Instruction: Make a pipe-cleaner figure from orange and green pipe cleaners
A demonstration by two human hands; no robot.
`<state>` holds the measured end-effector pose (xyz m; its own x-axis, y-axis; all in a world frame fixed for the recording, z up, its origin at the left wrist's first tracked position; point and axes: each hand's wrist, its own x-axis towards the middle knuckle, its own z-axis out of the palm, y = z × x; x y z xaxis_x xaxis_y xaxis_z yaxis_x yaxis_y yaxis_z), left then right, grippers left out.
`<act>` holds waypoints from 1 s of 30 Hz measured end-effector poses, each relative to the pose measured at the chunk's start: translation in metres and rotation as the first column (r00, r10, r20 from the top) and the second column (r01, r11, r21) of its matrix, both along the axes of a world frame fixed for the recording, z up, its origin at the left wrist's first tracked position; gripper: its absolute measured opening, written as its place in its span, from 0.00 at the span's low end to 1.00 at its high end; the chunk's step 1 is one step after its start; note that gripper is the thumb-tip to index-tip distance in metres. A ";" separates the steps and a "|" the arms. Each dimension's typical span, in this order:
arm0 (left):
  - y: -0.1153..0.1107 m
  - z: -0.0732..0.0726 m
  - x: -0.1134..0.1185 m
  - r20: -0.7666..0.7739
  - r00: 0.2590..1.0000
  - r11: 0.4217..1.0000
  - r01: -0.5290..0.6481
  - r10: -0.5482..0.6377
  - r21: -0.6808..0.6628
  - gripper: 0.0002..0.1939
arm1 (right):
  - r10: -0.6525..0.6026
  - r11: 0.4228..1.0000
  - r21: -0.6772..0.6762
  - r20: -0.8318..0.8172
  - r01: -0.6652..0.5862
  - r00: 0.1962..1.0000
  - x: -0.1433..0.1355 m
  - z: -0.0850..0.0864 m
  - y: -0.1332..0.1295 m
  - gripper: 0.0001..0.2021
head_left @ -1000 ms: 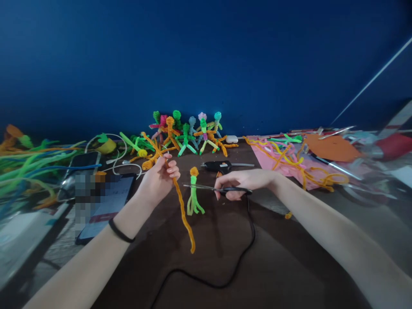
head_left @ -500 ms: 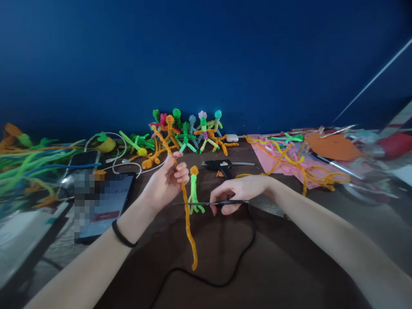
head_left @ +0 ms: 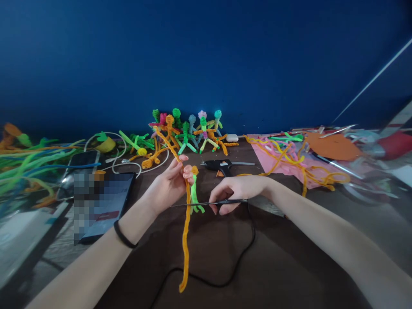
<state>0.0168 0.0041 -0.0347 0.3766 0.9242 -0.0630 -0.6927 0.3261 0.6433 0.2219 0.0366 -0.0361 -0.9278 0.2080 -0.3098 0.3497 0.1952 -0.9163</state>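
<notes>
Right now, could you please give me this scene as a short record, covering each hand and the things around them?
Left hand: holds an orange fuzzy strip, lower end hanging
Right hand: holds scissors
Crossing: the scissors pass across the strip in view; contact unclear
Beyond hands: green figure with orange top; black glue gun
Back: row of fuzzy figures before a blue wall
Right side: loose strips on a pink sheet

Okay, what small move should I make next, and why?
I'd probably squeeze the scissors gently: your right hand holds them level across the orange stem, which your left hand grips above, its lower length hanging, apparently uncut.
</notes>
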 end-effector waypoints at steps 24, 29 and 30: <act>0.001 0.003 -0.020 -0.557 0.830 0.970 0.148 -0.016 0.193 0.22 | -0.373 0.911 0.104 -0.204 0.399 0.905 0.008 0.010 0.006 0.16; 0.000 0.001 -0.019 -0.472 0.878 0.968 0.182 -0.081 0.173 0.20 | -0.311 0.928 0.151 -0.187 0.340 0.932 0.010 0.013 0.006 0.16; 0.000 0.001 -0.019 -0.466 0.880 0.968 0.190 -0.093 0.164 0.20 | -0.293 0.932 0.162 -0.184 0.323 0.938 0.010 0.013 0.006 0.15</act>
